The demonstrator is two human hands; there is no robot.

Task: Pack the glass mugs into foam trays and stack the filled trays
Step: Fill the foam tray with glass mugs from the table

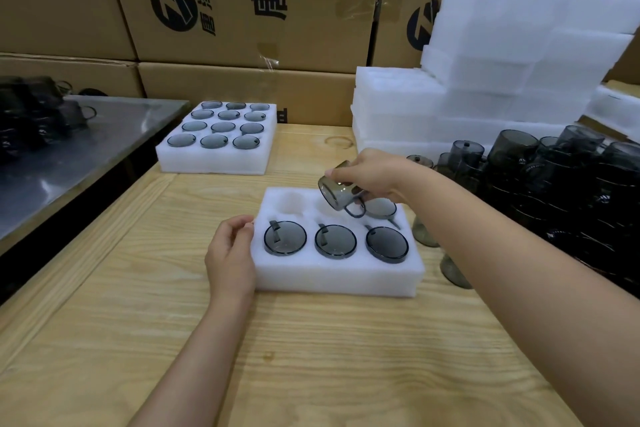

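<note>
Mug (341, 189) was off the worktop (311, 357), tilted, handle hanging down, pinched in the fingers of our right hand (374, 173) over the back-middle pocket of the foam tray (332, 279). Four pockets were filled; the back-left pocket (291, 201) was also empty. Left hand (230, 251) sat at the tray's left wall, fingers loosely curled, holding nothing. Risks we flagged: mug entering tilted and jamming on the foam lip, or its handle clipping the seated mug (381, 208) close beside. Glass on glass, so a chip was likely.
</note>
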